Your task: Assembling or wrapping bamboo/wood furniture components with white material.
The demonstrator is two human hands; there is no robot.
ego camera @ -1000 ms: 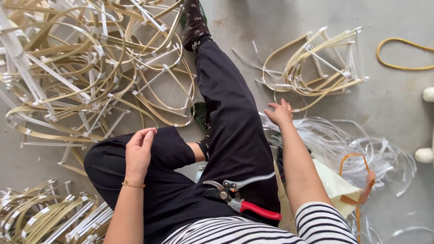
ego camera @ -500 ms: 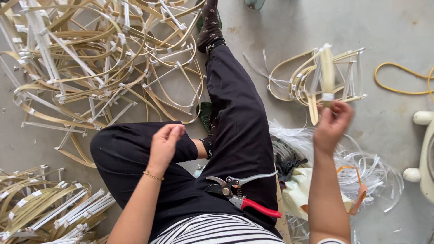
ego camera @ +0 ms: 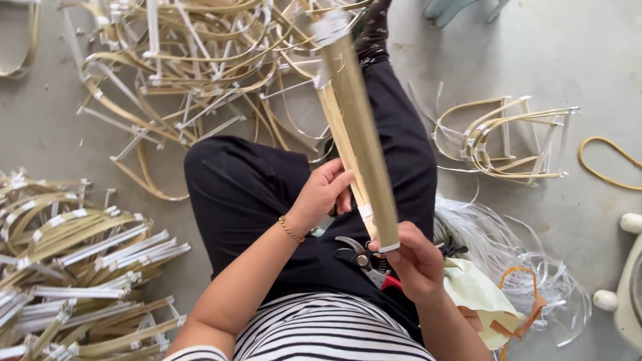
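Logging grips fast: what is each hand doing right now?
Left hand: closed on the strip bundle, at its side.
Right hand: closed on the bundle's lower end.

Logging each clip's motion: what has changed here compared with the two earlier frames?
The right hand, which was reaching out to the floor on the right a second ago, has come back in holding a bundle of tan strips upright over the lap. The left hand has lifted off the knee and now grips the bundle too. The red-handled pruning shears stay on the lap; the floor piles look unchanged.
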